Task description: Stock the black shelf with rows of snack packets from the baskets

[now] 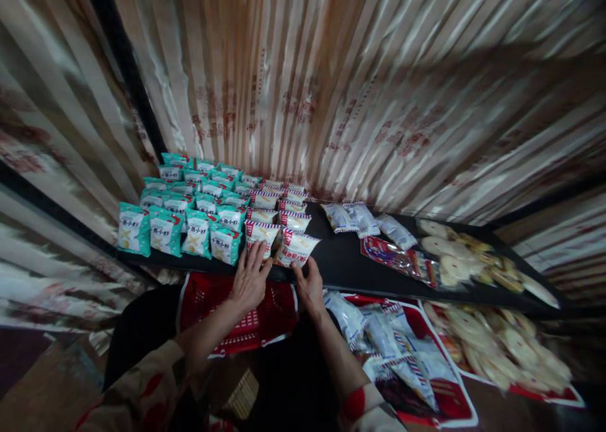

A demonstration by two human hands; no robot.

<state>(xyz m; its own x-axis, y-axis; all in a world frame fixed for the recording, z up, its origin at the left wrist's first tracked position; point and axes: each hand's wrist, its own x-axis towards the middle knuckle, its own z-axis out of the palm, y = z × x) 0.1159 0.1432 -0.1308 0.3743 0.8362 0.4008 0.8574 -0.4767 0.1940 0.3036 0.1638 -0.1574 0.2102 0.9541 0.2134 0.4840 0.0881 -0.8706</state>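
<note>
My left hand (250,275) lies with outstretched fingers against the lower front of a white snack bag (261,232) with red lettering and a striped top edge. To its right, my right hand (310,285) grips the lower edge of a similar snack bag (297,246), which leans slightly to the right. Behind these two bags stand rows of matching white bags (294,221). Left of them are several rows of teal snack bags (165,230), upright on the black shelf (336,261). My fingertips are partly hidden against the bags.
Farther right on the shelf lie white-blue packets (362,220), a red packet (395,255) and bags of pale round pieces (454,258). Below are a red basket (279,312), a red-lined basket (466,400) of packets and another with round pieces. A patterned curtain (303,91) hangs behind.
</note>
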